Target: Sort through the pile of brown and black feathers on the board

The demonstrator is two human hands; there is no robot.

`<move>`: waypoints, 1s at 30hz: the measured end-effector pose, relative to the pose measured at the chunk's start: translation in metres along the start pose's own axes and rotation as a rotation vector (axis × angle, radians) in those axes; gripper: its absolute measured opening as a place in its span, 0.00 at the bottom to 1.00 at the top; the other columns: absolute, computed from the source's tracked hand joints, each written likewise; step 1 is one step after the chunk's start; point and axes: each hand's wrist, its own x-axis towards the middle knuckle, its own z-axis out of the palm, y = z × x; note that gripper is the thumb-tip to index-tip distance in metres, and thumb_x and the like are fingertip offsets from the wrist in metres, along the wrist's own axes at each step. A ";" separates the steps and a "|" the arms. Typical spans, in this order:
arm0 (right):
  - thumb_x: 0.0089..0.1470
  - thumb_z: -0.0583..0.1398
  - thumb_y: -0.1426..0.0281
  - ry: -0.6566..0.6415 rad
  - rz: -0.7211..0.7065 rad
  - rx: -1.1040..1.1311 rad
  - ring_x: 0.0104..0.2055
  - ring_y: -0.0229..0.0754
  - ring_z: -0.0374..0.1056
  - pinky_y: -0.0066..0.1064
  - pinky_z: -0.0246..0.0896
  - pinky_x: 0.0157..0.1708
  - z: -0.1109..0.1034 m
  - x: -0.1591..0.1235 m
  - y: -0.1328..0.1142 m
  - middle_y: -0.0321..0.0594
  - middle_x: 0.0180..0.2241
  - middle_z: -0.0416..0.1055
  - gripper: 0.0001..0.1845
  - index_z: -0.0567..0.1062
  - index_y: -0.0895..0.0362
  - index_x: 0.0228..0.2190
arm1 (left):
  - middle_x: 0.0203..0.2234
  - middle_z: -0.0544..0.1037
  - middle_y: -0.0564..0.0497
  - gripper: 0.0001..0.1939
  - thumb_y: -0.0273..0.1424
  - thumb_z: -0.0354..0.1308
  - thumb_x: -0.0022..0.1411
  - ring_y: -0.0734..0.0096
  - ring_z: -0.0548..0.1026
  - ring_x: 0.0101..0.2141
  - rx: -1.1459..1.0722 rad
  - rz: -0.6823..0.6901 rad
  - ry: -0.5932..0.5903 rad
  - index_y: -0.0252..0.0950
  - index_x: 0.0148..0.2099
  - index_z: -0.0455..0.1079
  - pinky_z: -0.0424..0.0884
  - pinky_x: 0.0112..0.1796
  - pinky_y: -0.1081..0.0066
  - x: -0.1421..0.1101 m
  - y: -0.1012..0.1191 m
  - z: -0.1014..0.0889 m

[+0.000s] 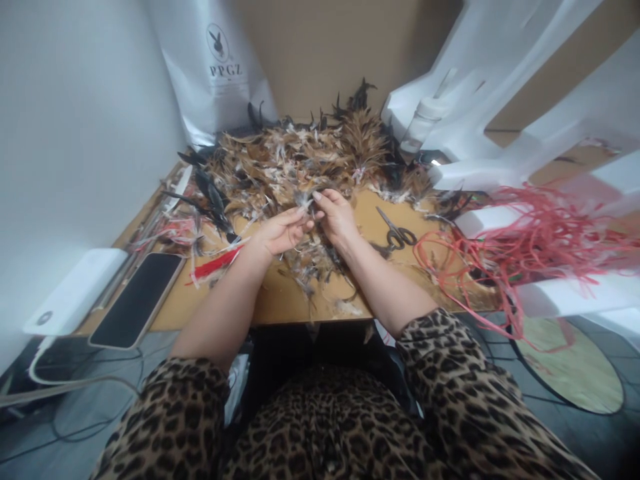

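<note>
My left hand [286, 230] and my right hand [336, 217] meet over the middle of the table. Between the fingertips is a small greyish feather [303, 198], pinched by the left thumb and fingers. The right thumb and forefinger also close at the feather, on its dark side. Just beyond both hands spreads a big heap of brown and tan feathers [280, 157]. More loose feathers [313, 263] lie on the table beneath my wrists. A pair of scissors [395, 233] with dark handles rests to the right of my right hand.
A phone [137, 300] and a white power bank [75, 293] with a cable lie at left. Red ties [217, 263] lie near my left wrist. Tangled pink strips [540, 247] hang over white foam pieces [565, 293] at right. A clear bottle [423, 123] stands behind, opposite a white bag [220, 100].
</note>
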 end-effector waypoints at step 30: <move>0.34 0.67 0.68 -0.201 0.292 -0.164 0.17 0.29 0.61 0.21 0.58 0.18 -0.009 -0.001 -0.015 0.32 0.15 0.67 0.13 0.67 0.60 0.20 | 0.20 0.76 0.50 0.09 0.31 0.66 0.45 0.82 0.69 0.18 0.613 0.427 0.097 0.30 0.26 0.72 0.65 0.22 0.81 0.004 -0.003 -0.008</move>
